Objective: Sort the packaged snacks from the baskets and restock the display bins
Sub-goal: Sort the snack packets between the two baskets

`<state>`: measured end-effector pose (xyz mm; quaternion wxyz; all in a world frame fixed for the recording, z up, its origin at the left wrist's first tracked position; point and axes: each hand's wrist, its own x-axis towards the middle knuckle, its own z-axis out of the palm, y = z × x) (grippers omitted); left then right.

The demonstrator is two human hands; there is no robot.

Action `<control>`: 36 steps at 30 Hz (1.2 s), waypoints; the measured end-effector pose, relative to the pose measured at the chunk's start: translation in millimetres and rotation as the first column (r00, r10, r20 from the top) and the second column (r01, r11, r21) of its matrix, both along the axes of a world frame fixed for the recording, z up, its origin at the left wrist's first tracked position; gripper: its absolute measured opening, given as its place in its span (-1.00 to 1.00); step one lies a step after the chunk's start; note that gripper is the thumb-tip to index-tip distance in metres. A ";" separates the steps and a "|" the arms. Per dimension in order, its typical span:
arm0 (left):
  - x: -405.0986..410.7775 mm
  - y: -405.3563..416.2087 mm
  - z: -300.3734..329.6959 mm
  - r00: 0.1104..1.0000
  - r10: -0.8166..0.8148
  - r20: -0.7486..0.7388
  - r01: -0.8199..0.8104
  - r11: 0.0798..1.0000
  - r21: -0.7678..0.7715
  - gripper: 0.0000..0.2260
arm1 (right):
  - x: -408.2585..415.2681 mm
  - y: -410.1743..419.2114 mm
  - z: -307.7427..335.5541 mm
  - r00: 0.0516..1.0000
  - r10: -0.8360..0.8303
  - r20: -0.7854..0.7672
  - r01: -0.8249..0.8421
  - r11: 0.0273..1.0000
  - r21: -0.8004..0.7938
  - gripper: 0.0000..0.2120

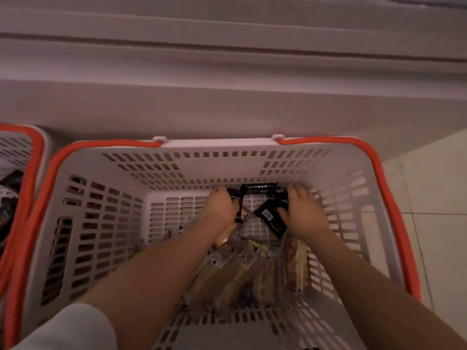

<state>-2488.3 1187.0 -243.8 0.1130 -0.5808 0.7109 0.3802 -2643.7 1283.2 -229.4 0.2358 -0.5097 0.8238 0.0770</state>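
Observation:
Both my hands reach deep into a white slotted basket [106,223] with orange handles. My left hand [221,207] grips a black snack packet [237,198] at the basket's far end. My right hand [304,210] holds another black packet [270,218] with a barcode label, tilted toward the middle. A third black packet [260,189] leans against the far wall between my hands. Several clear-wrapped yellow and brown snacks [252,271] lie on the basket floor under my forearms.
A second white basket with an orange handle [27,173] stands at the left edge, holding dark packets. A pale cabinet base [227,97] rises just beyond the baskets. Tiled floor [434,198] shows at the right.

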 end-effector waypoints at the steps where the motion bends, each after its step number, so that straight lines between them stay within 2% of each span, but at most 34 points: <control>1: -4.9 -1.6 -2.4 0.999 0.037 0.027 -0.036 0.999 -0.007 -0.63 | -0.1 -1.9 -4.3 1.000 0.001 -0.027 -0.001 1.000 0.018 -0.38; 6: -22.6 0.9 -9.8 0.971 0.224 0.084 -0.227 0.973 0.036 -0.49 | 7.9 -9.4 -15.5 0.994 -0.007 -0.110 0.026 0.985 0.172 -0.27; 10: -23.2 9.5 -8.6 0.957 0.289 -0.005 -0.286 0.949 0.132 -0.77 | 16.7 -3.2 -25.2 0.998 0.006 -0.070 0.006 0.985 0.171 -0.37; 12: -18.1 17.9 -4.3 0.977 0.180 -0.113 -0.170 0.981 0.092 -0.80 | 15.6 1.4 -27.0 0.999 -0.043 -0.023 0.046 0.989 0.142 -0.48; 14: -13.0 24.4 -1.5 0.977 -0.103 -0.187 0.087 0.992 -0.093 -0.77 | 12.6 7.0 -26.1 0.988 -0.151 0.046 0.146 0.984 0.100 -0.52; 16: -12.9 25.7 -3.4 0.906 -0.391 -0.161 0.339 0.899 -0.276 -0.71 | 10.8 16.3 -24.1 0.935 -0.314 0.166 0.314 0.949 0.024 -0.52; 19: -23.9 23.5 -12.8 0.793 -0.609 -0.006 0.571 0.748 -0.338 -0.65 | 14.1 35.0 -19.5 0.780 -0.527 0.339 0.583 0.807 -0.088 -0.51; 22: -38.3 29.8 -22.1 0.765 -0.631 0.125 0.628 0.690 -0.359 -0.66 | 17.3 44.0 -15.2 0.684 -0.594 0.424 0.702 0.694 -0.160 -0.51; 26: -46.8 40.9 -28.3 0.814 -0.532 0.232 0.580 0.726 -0.370 -0.47 | 15.0 39.0 -7.8 0.641 -0.596 0.483 0.740 0.647 -0.183 -0.52; 28: -44.7 41.1 -31.1 0.819 -0.496 0.290 0.573 0.743 -0.347 -0.44 | 16.5 38.6 -1.5 0.663 -0.584 0.468 0.724 0.659 -0.203 -0.53; 30: -41.2 37.9 -30.7 0.781 -0.524 0.340 0.621 0.712 -0.328 -0.57 | 18.8 39.9 5.2 0.691 -0.548 0.471 0.699 0.672 -0.243 -0.56; 33: -32.6 31.0 -28.4 0.755 -0.579 0.307 0.654 0.697 -0.294 -0.65 | 16.8 36.8 11.4 0.691 -0.475 0.545 0.679 0.687 -0.261 -0.70; 36: -20.0 21.5 -20.6 0.729 -0.611 0.309 0.683 0.677 -0.274 -0.67 | 12.8 26.3 7.1 0.651 -0.462 0.602 0.617 0.784 -0.065 -0.80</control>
